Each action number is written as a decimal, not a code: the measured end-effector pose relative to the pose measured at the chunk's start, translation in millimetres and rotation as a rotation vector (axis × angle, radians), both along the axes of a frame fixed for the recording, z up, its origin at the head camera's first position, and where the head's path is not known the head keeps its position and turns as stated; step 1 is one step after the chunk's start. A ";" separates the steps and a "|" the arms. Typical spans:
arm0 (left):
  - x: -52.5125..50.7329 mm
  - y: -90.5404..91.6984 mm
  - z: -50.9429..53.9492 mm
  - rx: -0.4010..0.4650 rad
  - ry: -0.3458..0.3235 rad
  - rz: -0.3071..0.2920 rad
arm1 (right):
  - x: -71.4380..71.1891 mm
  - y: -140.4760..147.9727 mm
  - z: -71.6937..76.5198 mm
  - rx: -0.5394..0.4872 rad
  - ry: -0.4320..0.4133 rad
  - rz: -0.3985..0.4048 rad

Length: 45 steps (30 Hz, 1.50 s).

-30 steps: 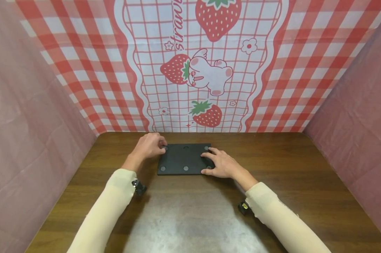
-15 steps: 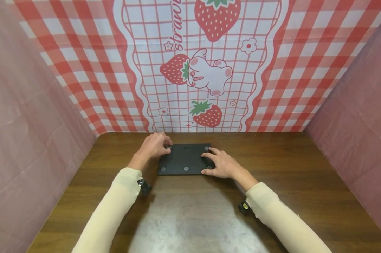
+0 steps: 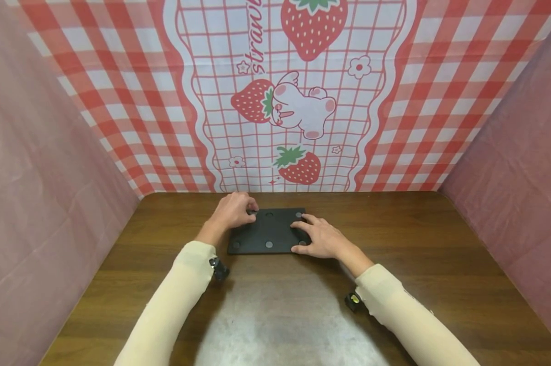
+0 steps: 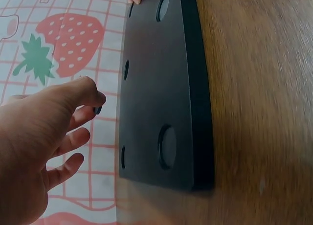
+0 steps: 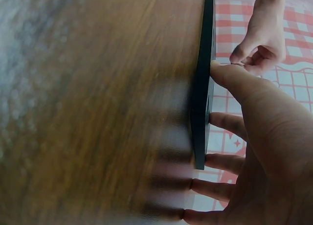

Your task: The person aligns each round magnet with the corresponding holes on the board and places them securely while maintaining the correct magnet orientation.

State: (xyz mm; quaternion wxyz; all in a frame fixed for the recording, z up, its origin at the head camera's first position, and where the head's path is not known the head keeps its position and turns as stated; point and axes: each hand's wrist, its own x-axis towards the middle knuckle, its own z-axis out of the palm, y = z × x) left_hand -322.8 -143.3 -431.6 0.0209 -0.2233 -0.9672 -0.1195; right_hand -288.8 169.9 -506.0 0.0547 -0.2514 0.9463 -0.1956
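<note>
A black rectangular board (image 3: 280, 231) with several round recesses lies flat on the table. Grey discs fill some recesses, such as the near middle disc (image 3: 269, 244); the far middle recess (image 3: 269, 214) looks darker. My left hand (image 3: 233, 211) is above the board's far left part, pinching a small dark disc (image 4: 98, 109) between thumb and index finger, apart from the surface in the left wrist view. At the board's right end my right hand (image 3: 323, 238) rests with spread fingers, thumb and fingertips touching the top; it partly covers the near right recess.
The wooden table (image 3: 394, 244) extends around the board. A red-and-white strawberry cloth (image 3: 284, 101) hangs right behind the far edge. Pink curtains (image 3: 518, 178) close both sides.
From the board's far left corner, my left hand has moved right along the far edge, towards the far middle recess. My right hand and the board have stayed in place.
</note>
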 end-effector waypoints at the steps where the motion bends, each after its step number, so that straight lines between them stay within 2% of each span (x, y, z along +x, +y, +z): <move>1: -0.1 1.1 -0.4 0.002 0.001 -0.003 | 1.2 -1.0 2.6 0.008 0.001 0.003; 3: -0.7 3.6 -1.0 0.003 0.002 -0.002 | 3.9 -3.0 7.7 0.025 -0.002 0.008; 6: -1.6 7.9 -1.2 0.007 0.003 -0.001 | 1.2 -2.8 4.3 0.047 0.014 0.009; 10: -3.1 13.1 -1.9 0.024 0.001 0.001 | -6.9 1.4 -9.5 0.031 0.030 -0.003; 16: -3.8 19.5 -5.5 0.030 0.000 0.011 | -10.7 2.4 -15.0 0.019 0.029 0.003; 20: -3.8 23.6 -7.3 0.021 0.003 0.019 | -10.3 1.6 -14.5 0.015 0.020 0.003; 24: -7.5 25.9 -9.4 0.032 -0.013 0.016 | -5.5 -0.1 -6.8 0.015 0.000 -0.005; 27: -21.8 25.4 -24.2 0.050 -0.014 0.009 | 6.6 -4.8 12.9 0.044 -0.014 -0.006; 31: -54.8 23.7 -63.8 0.073 -0.007 0.014 | 23.4 -12.2 39.6 0.071 -0.043 -0.006; 32: -60.6 23.0 -71.3 0.082 -0.006 0.014 | 24.7 -12.6 41.3 0.071 -0.044 -0.007; 33: -62.5 24.6 -73.0 0.078 -0.024 0.017 | 22.6 -11.8 38.4 0.070 -0.045 -0.008; 34: -64.4 24.9 -76.6 0.085 -0.010 0.014 | 21.1 -11.2 35.6 0.065 -0.046 -0.014; 35: -61.2 26.9 -72.5 0.083 -0.023 0.014 | 18.4 -9.9 30.9 0.057 -0.043 -0.017; 38: -40.5 33.3 -49.8 0.086 -0.057 0.018 | 9.2 -5.1 15.3 0.042 -0.021 -0.015; 39: -38.7 32.0 -49.5 0.096 -0.059 0.003 | 6.1 -3.8 10.4 0.040 -0.016 -0.014; 41: -28.6 35.0 -38.3 0.092 -0.094 0.013 | 2.7 -2.3 5.1 0.027 -0.011 -0.009; 43: -31.2 34.0 -43.8 0.092 -0.086 0.010 | -1.2 -1.2 -0.4 0.027 -0.009 -0.010; 45: -41.4 32.2 -56.8 0.093 -0.088 0.009 | -4.4 0.2 -5.0 0.035 -0.004 -0.007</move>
